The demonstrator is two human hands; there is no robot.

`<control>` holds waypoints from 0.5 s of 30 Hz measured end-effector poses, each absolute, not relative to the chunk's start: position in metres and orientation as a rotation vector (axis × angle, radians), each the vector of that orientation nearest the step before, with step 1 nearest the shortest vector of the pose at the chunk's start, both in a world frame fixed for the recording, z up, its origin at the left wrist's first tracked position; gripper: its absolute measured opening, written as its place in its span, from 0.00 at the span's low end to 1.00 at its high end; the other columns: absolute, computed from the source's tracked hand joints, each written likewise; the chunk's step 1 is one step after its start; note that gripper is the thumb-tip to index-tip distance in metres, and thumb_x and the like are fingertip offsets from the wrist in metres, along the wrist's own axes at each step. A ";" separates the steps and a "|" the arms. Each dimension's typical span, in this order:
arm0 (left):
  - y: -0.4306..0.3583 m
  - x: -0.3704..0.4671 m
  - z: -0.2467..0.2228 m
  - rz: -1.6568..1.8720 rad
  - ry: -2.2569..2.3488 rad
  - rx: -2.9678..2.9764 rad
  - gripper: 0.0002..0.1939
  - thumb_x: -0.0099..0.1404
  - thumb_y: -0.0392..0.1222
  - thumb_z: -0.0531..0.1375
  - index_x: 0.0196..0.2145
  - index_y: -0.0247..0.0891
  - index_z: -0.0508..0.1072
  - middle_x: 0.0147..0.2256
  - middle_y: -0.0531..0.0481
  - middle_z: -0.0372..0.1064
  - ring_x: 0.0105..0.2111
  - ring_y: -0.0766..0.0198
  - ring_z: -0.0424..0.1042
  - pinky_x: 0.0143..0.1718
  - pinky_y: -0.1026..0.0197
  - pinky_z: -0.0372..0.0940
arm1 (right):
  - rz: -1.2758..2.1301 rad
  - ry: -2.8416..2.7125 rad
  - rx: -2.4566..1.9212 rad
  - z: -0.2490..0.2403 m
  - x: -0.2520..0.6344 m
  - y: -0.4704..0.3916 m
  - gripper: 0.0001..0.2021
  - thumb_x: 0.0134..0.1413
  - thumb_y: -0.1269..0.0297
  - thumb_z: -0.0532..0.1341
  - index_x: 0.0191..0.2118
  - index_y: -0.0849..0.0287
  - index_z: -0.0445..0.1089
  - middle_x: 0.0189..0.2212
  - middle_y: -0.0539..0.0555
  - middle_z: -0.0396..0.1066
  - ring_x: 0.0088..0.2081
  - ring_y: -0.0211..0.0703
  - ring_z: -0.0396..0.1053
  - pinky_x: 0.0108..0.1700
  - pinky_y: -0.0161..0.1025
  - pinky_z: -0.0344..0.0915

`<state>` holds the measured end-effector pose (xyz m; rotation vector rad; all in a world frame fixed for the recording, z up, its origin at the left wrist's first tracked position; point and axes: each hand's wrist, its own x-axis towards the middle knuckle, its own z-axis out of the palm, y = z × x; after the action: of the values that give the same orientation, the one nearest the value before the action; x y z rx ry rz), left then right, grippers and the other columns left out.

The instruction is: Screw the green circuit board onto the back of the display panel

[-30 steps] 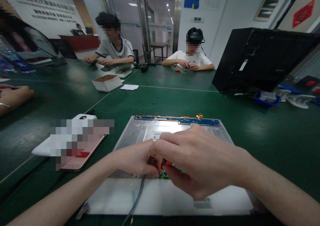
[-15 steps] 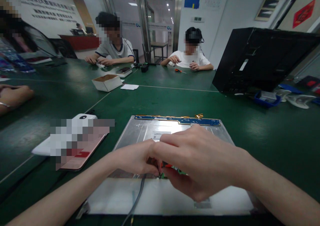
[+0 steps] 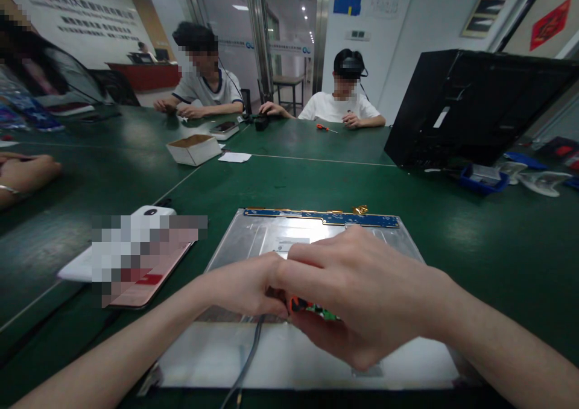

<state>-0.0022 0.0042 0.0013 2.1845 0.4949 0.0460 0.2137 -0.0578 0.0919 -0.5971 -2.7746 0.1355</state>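
Observation:
A flat metal-backed display panel (image 3: 226,249) lies on the table in front of me, with a blue circuit strip (image 3: 298,216) along its far edge. Over its near half my two hands meet. My right hand (image 3: 348,282) is curled round a red-and-black handle, which looks like a screwdriver (image 3: 297,304) and is mostly hidden by the fingers. Below that palm, part of a green circuit board (image 3: 326,314) shows. My left hand (image 3: 253,285) has its fingers pinched together beside the handle; what they grip is hidden. From under it a grey cable (image 3: 250,358) runs toward me.
Two phones (image 3: 151,279) lie to the left. Farther off are a white open box (image 3: 193,151), a paper slip (image 3: 235,157) and an orange screwdriver (image 3: 322,127). A large black monitor-like casing (image 3: 470,107) and a blue tray (image 3: 483,183) stand right. Other people sit round the table.
My right hand has shifted and turned slightly, showing more of the red-and-black handle and less of its thin end. Across the table, one person's hand has reached out toward a small black object.

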 end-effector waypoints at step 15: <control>0.004 -0.003 0.002 0.029 0.545 2.167 0.05 0.55 0.31 0.60 0.30 0.37 0.75 0.25 0.57 0.71 0.25 0.66 0.68 0.26 0.68 0.64 | 0.139 -2.780 -0.612 0.093 0.212 -0.057 0.06 0.64 0.62 0.57 0.43 0.58 0.65 0.33 0.49 0.72 0.28 0.37 0.62 0.25 0.38 0.46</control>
<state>-0.0026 0.0035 0.0019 2.1673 0.5448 0.0287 0.2125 -0.0570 0.0930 -0.6123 -2.7796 0.1395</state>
